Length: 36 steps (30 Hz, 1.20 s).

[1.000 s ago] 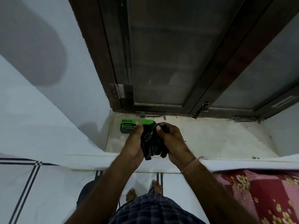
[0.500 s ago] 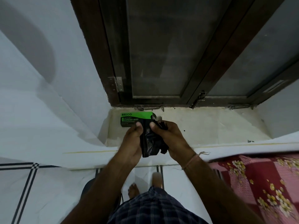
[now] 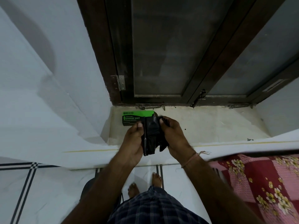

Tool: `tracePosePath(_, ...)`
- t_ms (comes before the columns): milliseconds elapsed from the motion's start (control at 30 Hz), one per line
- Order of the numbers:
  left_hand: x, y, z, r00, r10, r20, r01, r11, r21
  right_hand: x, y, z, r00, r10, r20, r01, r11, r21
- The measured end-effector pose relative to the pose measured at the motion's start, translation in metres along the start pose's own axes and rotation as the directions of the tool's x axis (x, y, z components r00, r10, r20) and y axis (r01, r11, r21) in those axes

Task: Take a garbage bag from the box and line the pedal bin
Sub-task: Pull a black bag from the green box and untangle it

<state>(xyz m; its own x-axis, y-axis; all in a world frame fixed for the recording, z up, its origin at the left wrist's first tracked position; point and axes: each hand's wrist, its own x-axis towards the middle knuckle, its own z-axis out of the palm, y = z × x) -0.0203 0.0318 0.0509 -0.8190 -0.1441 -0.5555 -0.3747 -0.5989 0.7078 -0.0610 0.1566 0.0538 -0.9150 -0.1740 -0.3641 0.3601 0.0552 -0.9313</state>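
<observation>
A green garbage bag box [image 3: 132, 118] lies on the pale window sill [image 3: 210, 125], just below the dark window frame. In front of it I hold a folded black garbage bag [image 3: 151, 135] between both hands. My left hand [image 3: 133, 141] pinches its left edge with the thumb on top. My right hand [image 3: 175, 136] grips its right edge, where the plastic is crumpled. The bag hangs down to about the sill's front edge. A dark rounded shape [image 3: 88, 188] shows low by my left arm; I cannot tell whether it is the pedal bin.
A dark wooden window [image 3: 169, 54] with frosted panes rises behind the sill. White walls flank it on the left. A red and pink flowered cloth [image 3: 258, 183] lies at the lower right. Below are my bare feet [image 3: 145, 183] on white tiles with dark lines.
My hands have spread slightly apart, so more of the black bag shows flat between them. The view has shifted a little; the box has stayed in place.
</observation>
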Motion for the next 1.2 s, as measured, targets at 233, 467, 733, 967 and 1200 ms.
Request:
tracePosePath(233, -0.006, 0.002, -0.004, 0.996, 0.076, 0.051, -0.074, 0.997, -0.032, -0.008, -0.002, 0.008, 0.982, -0.039, 0.185, 0.006, 0.985, 0.175)
tracePosePath(467, 0.0, 0.001, -0.018, 0.998, 0.065, -0.01, -0.064, 0.996, 0.067, 0.001, 0.003, -0.003, 0.998, 0.006, 0.06, -0.017, 0.984, 0.175)
tracePosePath(733, -0.003, 0.001, -0.007, 0.999, 0.014, 0.048, -0.013, 1.0, -0.015, 0.003, 0.013, 0.007, 0.999, -0.039, -0.035, 0.04, 0.998, 0.047)
tracePosePath(967, -0.001, -0.003, -0.017, 0.999, 0.036, -0.035, -0.034, 0.997, 0.067, -0.002, 0.0, -0.006, 1.0, -0.026, -0.002, 0.026, 0.984, 0.173)
tracePosePath(1200, -0.003, -0.005, -0.008, 0.997, 0.059, 0.053, -0.057, 0.998, -0.024, -0.003, 0.004, -0.008, 0.988, -0.044, 0.149, 0.026, 0.992, 0.125)
